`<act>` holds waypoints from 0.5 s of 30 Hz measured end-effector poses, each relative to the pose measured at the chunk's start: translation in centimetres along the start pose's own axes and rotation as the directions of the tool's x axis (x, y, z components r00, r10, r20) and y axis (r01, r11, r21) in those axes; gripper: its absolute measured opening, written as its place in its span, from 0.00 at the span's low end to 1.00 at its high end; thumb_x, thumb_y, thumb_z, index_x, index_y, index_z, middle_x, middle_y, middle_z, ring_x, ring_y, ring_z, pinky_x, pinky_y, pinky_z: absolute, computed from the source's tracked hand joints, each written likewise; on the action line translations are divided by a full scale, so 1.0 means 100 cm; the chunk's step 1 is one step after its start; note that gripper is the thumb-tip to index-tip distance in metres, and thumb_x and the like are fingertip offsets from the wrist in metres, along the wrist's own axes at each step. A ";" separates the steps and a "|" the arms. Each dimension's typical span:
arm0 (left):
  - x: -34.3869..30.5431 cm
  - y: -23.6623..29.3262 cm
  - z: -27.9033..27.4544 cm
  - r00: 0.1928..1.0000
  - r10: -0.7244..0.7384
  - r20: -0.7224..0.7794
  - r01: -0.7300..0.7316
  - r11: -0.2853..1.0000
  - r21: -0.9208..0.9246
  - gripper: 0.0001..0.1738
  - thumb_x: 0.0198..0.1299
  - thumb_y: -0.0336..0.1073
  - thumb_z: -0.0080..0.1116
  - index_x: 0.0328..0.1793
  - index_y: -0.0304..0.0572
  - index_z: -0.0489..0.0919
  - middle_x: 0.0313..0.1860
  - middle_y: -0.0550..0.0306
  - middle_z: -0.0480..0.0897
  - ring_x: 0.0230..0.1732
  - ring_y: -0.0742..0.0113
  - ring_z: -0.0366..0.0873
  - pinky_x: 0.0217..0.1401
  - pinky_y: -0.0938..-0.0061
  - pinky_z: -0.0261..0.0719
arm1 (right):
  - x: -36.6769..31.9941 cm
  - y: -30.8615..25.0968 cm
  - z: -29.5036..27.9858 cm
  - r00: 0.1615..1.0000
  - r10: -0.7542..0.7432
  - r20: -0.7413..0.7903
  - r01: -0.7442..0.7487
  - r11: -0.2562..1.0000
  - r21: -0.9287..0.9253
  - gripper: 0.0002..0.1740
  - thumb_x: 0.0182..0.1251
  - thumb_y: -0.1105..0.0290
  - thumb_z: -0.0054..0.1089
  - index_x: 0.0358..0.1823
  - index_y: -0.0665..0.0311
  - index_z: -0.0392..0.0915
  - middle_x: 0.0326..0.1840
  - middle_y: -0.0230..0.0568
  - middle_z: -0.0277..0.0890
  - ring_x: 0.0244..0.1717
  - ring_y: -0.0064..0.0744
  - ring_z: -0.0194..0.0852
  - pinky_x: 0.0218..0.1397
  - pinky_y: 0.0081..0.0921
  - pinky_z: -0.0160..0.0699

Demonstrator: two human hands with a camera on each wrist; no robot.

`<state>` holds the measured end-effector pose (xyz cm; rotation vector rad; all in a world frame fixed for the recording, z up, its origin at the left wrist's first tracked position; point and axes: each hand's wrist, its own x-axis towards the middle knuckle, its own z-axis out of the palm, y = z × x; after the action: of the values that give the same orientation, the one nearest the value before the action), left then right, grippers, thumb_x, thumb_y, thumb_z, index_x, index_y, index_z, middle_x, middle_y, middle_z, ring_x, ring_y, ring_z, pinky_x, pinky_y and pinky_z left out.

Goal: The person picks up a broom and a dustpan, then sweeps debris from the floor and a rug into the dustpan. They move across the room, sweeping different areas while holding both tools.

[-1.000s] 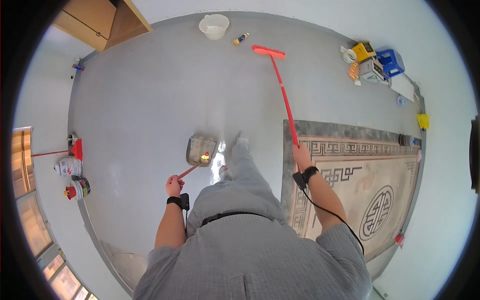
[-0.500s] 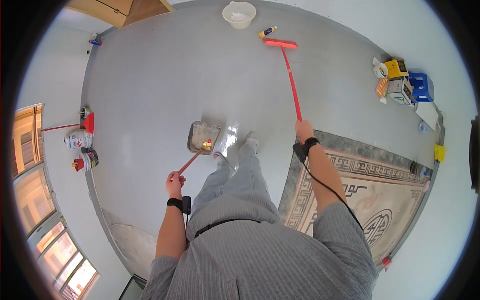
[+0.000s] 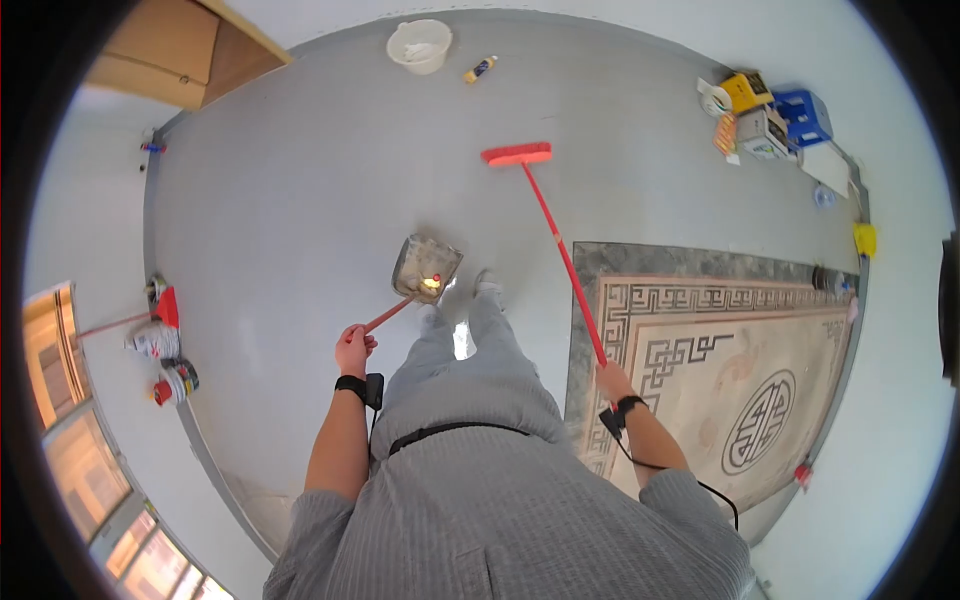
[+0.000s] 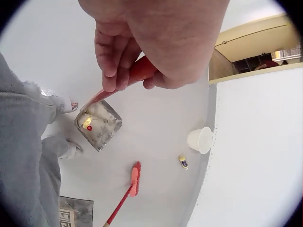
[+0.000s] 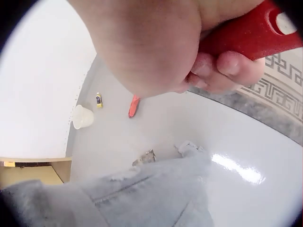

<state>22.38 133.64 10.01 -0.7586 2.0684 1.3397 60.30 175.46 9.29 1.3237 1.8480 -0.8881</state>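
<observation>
Your left hand (image 3: 352, 350) grips the dustpan (image 3: 427, 268) handle, your right hand (image 3: 612, 383) the broom (image 3: 560, 250) (both clamped tight); hold the dustpan level.

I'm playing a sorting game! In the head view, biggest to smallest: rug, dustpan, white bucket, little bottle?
1. The rug.
2. The dustpan and white bucket look about alike; the bucket sits farther away, so no ranking.
3. The little bottle.

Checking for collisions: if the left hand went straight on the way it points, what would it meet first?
Probably the dustpan, at the end of the red handle the left hand holds.
</observation>
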 end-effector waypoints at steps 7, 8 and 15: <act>0.041 0.016 0.030 0.990 0.038 0.136 -0.059 0.987 0.152 0.10 0.64 0.37 0.52 0.46 0.43 0.80 0.27 0.57 0.81 0.24 0.69 0.80 0.24 0.81 0.75 | -0.121 0.059 0.057 0.987 0.159 -0.009 -0.150 0.946 0.287 0.23 0.69 0.54 0.50 0.40 0.73 0.78 0.30 0.58 0.79 0.36 0.54 0.80 0.37 0.46 0.76; 0.043 0.015 0.034 0.988 0.042 0.150 -0.065 0.986 0.151 0.10 0.64 0.37 0.52 0.46 0.43 0.80 0.27 0.57 0.81 0.24 0.69 0.80 0.24 0.81 0.75 | -0.127 0.059 0.057 0.978 0.205 0.032 -0.199 0.888 0.415 0.23 0.69 0.54 0.51 0.39 0.73 0.78 0.25 0.53 0.78 0.31 0.48 0.81 0.32 0.42 0.75; 0.044 0.026 0.051 0.978 0.090 0.190 -0.138 0.956 0.259 0.10 0.64 0.35 0.53 0.46 0.42 0.81 0.25 0.57 0.81 0.23 0.69 0.80 0.23 0.81 0.74 | -0.107 0.022 -0.001 0.968 0.216 -0.127 -0.089 0.769 0.633 0.22 0.71 0.53 0.50 0.27 0.65 0.75 0.17 0.33 0.69 0.16 0.26 0.67 0.19 0.29 0.64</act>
<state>18.22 138.53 6.70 -0.3924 2.1202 1.1062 65.00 170.84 18.05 1.9977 1.5973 -1.4004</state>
